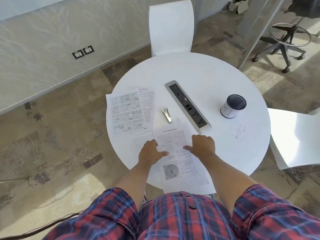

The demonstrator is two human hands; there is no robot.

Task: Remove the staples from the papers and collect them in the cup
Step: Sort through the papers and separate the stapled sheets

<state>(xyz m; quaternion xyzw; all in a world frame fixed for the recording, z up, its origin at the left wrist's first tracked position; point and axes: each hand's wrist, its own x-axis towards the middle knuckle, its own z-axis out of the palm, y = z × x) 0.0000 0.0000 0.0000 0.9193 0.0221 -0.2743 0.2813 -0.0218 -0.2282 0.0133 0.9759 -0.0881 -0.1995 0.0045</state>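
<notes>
A: From the head view, what is lying on the round white table (199,71)?

B: A printed white paper sheet (180,153) is lying at the near edge, its text facing away from the person and its near end hanging over the rim. Both hands are resting on it. The left hand (150,153) is sitting on the sheet's left edge, fingers bent down onto the paper and thumb pointing right. The right hand (201,145) is pressing on the sheet's right side, thumb stretched left. Whether either is pinching the paper or only pressing it, I cannot tell.

A: And the tool?

B: A small metal staple remover (167,115) is lying just beyond the sheet's far edge, untouched, between a second pile of printed papers with table grids (128,113) on the left and a long grey power socket strip set in the tabletop (187,106) on the right.

A: Where is the cup standing?

B: The dark mesh cup wrapped in a white paper band (232,105) is standing upright on the right half of the table, well apart from both hands. Nearer the person than the cup, tiny scattered staples (239,132) are lying on the bare tabletop.

A: Anything around the table?

B: A white chair (171,26) is standing at the far side, and the person is wearing a red and blue plaid shirt (181,219).
</notes>
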